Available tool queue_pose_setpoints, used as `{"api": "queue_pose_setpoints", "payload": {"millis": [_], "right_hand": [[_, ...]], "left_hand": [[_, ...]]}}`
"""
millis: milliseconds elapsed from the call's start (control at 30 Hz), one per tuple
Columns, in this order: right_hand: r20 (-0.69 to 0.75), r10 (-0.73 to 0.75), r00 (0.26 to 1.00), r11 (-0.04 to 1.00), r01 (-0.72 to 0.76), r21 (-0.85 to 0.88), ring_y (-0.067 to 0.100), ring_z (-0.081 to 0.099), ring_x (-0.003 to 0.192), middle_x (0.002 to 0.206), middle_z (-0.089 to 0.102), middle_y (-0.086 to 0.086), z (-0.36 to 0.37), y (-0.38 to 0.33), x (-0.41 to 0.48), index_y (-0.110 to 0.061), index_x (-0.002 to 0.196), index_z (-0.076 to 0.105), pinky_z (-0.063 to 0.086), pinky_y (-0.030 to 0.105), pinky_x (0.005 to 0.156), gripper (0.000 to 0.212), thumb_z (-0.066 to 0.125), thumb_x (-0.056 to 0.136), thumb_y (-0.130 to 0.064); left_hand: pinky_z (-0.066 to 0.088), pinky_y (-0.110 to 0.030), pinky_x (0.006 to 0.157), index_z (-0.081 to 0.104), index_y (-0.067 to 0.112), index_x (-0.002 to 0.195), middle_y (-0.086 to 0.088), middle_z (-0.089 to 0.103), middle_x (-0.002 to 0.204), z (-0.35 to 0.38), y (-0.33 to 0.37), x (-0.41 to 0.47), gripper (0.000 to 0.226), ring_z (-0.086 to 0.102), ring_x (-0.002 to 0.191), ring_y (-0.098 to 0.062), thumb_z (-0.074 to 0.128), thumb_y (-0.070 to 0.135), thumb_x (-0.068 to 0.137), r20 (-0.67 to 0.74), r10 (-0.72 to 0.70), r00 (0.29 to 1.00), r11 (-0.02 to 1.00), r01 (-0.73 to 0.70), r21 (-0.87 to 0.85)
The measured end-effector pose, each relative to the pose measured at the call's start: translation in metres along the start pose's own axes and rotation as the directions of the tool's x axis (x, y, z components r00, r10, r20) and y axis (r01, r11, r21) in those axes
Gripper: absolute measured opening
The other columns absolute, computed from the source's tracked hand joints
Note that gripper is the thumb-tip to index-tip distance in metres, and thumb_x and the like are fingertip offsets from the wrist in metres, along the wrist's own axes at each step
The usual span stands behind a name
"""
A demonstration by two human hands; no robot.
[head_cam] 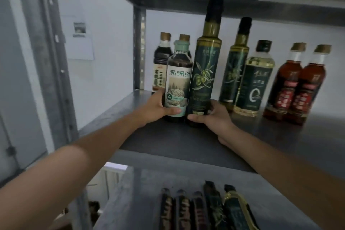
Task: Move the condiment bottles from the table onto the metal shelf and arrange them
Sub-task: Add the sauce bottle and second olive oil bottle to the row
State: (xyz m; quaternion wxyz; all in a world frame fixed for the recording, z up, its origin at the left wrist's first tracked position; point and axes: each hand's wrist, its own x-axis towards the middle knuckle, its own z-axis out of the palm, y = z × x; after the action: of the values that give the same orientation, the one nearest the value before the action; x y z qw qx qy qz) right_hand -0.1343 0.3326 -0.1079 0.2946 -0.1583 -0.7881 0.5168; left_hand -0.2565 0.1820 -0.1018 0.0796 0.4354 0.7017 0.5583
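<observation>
Dark sauce bottle [178,80] beside olive-oil bottle [204,65]

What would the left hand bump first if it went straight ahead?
Likely the two brown-capped bottles right behind; the mint-capped bottle that the left hand holds would touch them first. The gap is hard to judge.

I see a grey metal shelf [186,142], matt and faintly rough. The olive oil bottle [204,65] looks glossy dark glass; the sauce bottle [177,80] carries a smooth printed label.
</observation>
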Motion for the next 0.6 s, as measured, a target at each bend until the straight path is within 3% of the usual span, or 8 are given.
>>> {"api": "queue_pose_setpoints", "payload": {"millis": [200,300,600], "right_hand": [[0.043,-0.032,0.999,0.999,0.032,0.001,0.012,0.056,0.103,0.118,0.062,0.0,0.056,-0.015,0.012,-0.013,0.122,0.054,0.045,0.025,0.087,0.066,0.085,0.064,-0.011],[0.008,-0.027,1.0,0.999,0.027,-0.024,0.015,0.058,0.107,0.119,0.063,0.0,0.071,-0.016,0.019,-0.013,0.122,0.056,0.047,0.031,0.093,0.068,0.086,0.062,-0.014],[-0.124,-0.029,0.992,0.996,0.018,-0.09,0.02,0.06,0.107,0.118,0.065,0.003,0.081,-0.013,0.02,-0.011,0.121,0.056,0.05,0.038,0.094,0.068,0.087,0.061,-0.019]], "left_hand": [[0.05,-0.034,0.096,0.05,0.01,0.126,-0.004,0.066,0.118,-0.048,-0.022,-0.007,0.06,0.063,0.107,-0.015,0.078,0.006,0.073,-0.116,-0.068,0.991,0.997,0.063,-0.048],[0.049,-0.035,0.096,0.051,0.008,0.126,-0.005,0.066,0.116,-0.055,-0.027,-0.003,0.06,0.063,0.105,-0.016,0.078,0.005,0.073,-0.173,-0.104,0.979,0.993,0.093,-0.072],[0.047,-0.043,0.1,0.054,0.006,0.124,-0.008,0.068,0.114,-0.057,-0.032,0.0,0.059,0.064,0.106,-0.022,0.079,0.003,0.071,-0.162,-0.14,0.977,0.984,0.119,-0.136]]}}
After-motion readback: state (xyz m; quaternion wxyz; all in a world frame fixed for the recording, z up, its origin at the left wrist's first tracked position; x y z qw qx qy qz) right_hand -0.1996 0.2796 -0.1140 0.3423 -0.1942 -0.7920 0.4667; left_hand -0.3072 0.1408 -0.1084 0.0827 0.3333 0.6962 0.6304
